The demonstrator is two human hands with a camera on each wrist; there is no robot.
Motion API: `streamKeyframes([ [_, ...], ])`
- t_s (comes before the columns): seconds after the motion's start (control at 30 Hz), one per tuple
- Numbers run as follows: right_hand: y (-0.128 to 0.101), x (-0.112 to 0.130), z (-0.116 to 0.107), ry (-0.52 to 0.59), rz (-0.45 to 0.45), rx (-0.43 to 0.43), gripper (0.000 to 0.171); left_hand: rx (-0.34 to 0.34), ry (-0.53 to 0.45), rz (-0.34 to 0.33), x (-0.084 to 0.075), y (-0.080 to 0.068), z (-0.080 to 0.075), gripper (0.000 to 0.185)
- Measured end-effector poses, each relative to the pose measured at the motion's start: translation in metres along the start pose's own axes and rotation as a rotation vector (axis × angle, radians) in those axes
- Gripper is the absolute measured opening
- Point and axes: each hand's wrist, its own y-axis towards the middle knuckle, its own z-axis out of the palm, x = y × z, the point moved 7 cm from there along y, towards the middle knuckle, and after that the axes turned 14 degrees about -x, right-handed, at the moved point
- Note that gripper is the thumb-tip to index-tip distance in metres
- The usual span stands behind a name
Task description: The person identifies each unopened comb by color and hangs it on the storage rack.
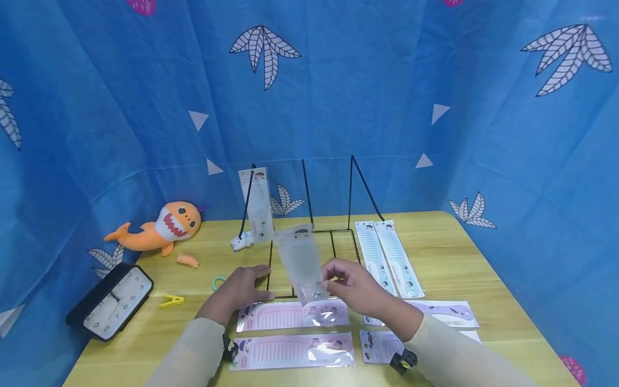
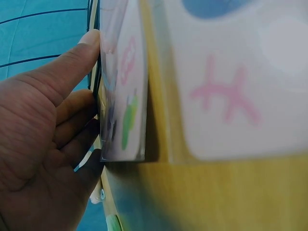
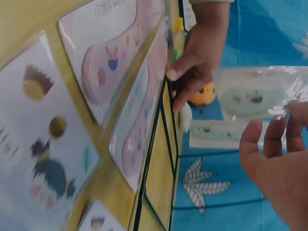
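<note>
My right hand pinches the lower end of a comb in a clear package, held up over the black wire rack. The right wrist view shows this comb as pale green. My left hand rests at the rack's front left, its thumb and fingers spread and touching the wire. Another packaged comb stands upright in the rack's left side. Just in front of the rack lie two packaged pink combs, one nearer than the other.
Two packaged blue combs lie right of the rack, with purple packages nearer. On the left are a clock, an orange plush shark, a yellow clip, a green ring and small figures. Blue curtains surround the table.
</note>
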Motion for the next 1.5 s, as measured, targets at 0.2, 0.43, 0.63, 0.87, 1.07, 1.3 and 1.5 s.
streamKeyframes([
  [0.2, 0.007, 0.008, 0.016, -0.058, -0.042, -0.028, 0.013, -0.013, -0.027, 0.022, -0.002, 0.0, -0.001, 0.074],
  [0.43, 0.011, 0.014, 0.025, -0.1, -0.05, -0.029, 0.013, -0.055, -0.026, 0.059, -0.004, -0.001, -0.002, 0.055],
  [0.63, 0.013, 0.014, 0.027, -0.113, -0.055, -0.026, 0.012, -0.059, -0.049, 0.047, -0.004, -0.001, -0.003, 0.054],
  [0.87, 0.014, 0.013, 0.027, -0.125, -0.044, -0.038, 0.012, -0.039, -0.042, 0.06, -0.004, -0.002, -0.003, 0.067],
  [1.07, 0.019, 0.012, 0.027, -0.145, -0.04, -0.067, 0.012, -0.024, -0.03, 0.044, -0.004, -0.002, -0.003, 0.073],
  [1.3, 0.031, 0.008, 0.028, -0.157, 0.017, -0.114, 0.012, -0.013, -0.022, 0.011, -0.002, -0.002, -0.002, 0.074],
  [1.5, 0.048, 0.005, 0.032, -0.136, 0.056, -0.162, 0.012, -0.009, -0.005, 0.021, 0.0, -0.001, -0.001, 0.073],
])
